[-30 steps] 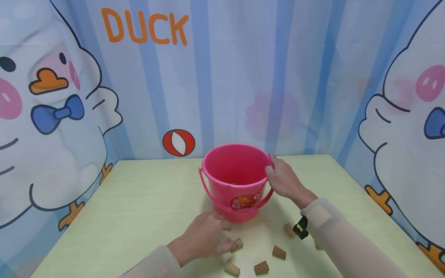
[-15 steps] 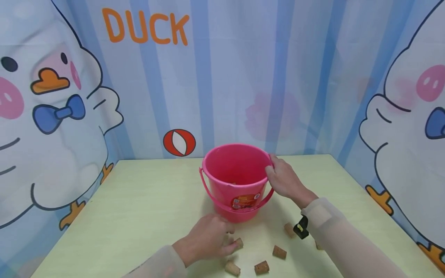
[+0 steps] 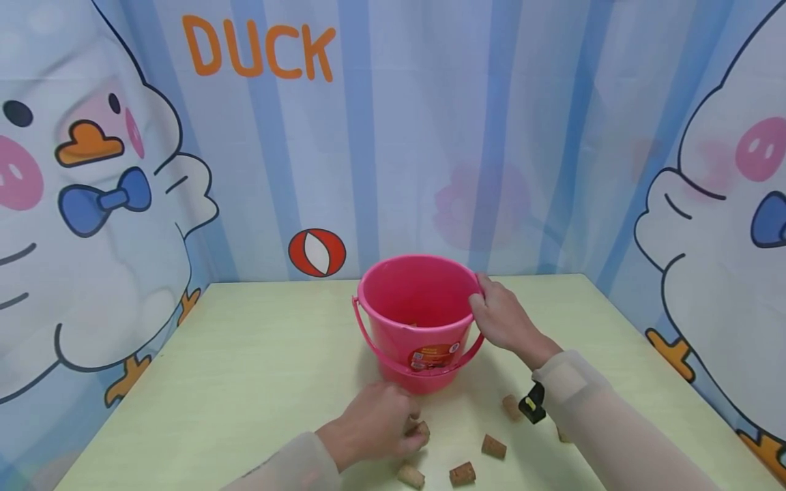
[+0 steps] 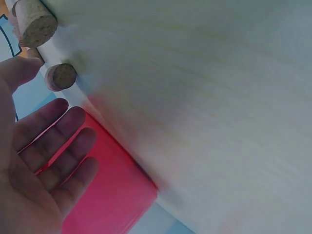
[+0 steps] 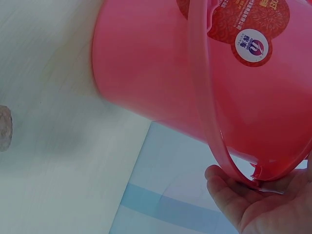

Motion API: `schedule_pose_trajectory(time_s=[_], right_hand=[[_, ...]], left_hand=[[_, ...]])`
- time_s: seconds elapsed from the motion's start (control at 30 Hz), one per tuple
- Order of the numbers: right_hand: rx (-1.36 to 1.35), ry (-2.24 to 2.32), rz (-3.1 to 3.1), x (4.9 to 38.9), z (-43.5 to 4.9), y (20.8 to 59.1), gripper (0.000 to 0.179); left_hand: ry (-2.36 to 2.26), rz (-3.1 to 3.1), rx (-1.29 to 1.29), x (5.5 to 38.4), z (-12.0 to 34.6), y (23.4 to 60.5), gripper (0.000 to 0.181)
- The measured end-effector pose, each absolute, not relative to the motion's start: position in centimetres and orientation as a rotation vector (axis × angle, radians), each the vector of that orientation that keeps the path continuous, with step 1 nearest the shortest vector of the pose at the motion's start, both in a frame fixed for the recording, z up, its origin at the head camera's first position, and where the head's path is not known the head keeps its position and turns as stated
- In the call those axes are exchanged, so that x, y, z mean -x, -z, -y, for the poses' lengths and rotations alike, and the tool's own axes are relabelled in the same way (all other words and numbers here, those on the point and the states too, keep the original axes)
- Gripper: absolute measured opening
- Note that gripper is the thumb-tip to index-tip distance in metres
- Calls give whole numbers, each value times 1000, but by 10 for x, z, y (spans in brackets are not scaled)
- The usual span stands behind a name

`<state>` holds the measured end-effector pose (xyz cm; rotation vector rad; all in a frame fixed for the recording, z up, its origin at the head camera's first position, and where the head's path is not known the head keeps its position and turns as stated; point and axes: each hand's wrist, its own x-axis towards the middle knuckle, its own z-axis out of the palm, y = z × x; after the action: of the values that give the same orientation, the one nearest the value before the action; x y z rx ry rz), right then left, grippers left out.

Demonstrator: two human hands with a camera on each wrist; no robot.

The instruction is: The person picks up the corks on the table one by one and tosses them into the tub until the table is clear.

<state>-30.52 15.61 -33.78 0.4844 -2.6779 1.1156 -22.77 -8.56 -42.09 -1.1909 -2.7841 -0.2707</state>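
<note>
A pink bucket [image 3: 393,334] with a pink handle stands on the table. My right hand [image 3: 506,317] grips its rim on the right side, by the handle joint in the right wrist view. My left hand [image 3: 377,423] is low in front of the bucket, thumb and fingers apart around a wine cork [image 3: 424,430] on the table. In the left wrist view, the fingers [image 4: 73,146] are fairly straight, and a gap shows between the index finger and that cork [image 4: 63,77]. The hand partly covers the cork in the head view.
Several more corks lie nearby, among them a pale cork [image 3: 411,476], a brown cork [image 3: 462,474] and another brown cork [image 3: 494,447]. One cork [image 3: 511,407] is near the right wrist's black strap. A duck-print curtain [image 3: 417,136] encloses the table [image 3: 245,354].
My left hand has moved slightly right, and its thumb and fingers have come closer around the cork. The right hand and the bucket stay in place.
</note>
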Motion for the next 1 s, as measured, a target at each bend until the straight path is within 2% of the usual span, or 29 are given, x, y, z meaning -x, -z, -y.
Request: schedule_pose_trajectory(time_s=[0.3,1.0], right_hand=[[-487,-1108,2675,306,-156,338,51],[-488,-1119,2672,306,-156,338,51]], left_hand=[[216,2865,1150,226,82,422,43],[299,2956,1131,227,81,421,29]])
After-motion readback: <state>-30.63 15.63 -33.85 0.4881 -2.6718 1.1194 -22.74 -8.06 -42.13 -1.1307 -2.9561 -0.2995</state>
